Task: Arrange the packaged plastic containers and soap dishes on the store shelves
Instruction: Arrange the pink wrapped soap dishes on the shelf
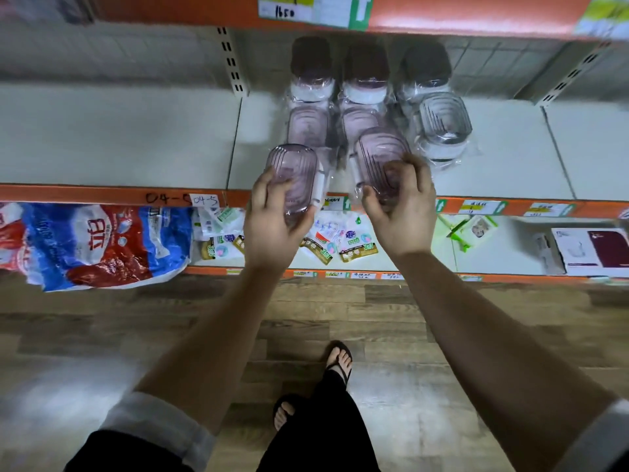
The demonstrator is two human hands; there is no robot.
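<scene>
Middle shelf [136, 148], white deck, orange front lip. Left hand [272, 219]: fingers and thumb curl around one wrapped pink soap dish [289, 168], held at the front lip, left of the stock. Right hand [400, 216]: fingers curl over a second wrapped pink dish [377, 151], just in front of the middle column. Cannot tell whether either dish rests on the deck. Stock on the deck stands in three columns. Back row: three dark-lidded containers [366, 64] in clear wrap. In front of them: two shelved pink dishes [308, 126] and one clear grey dish [444, 119]. Dish count: five, four pink and one clear. Lower shelf: one blue-and-red bag [88, 243], scattered sachets [354, 247], one flat box [592, 250] at the right.
</scene>
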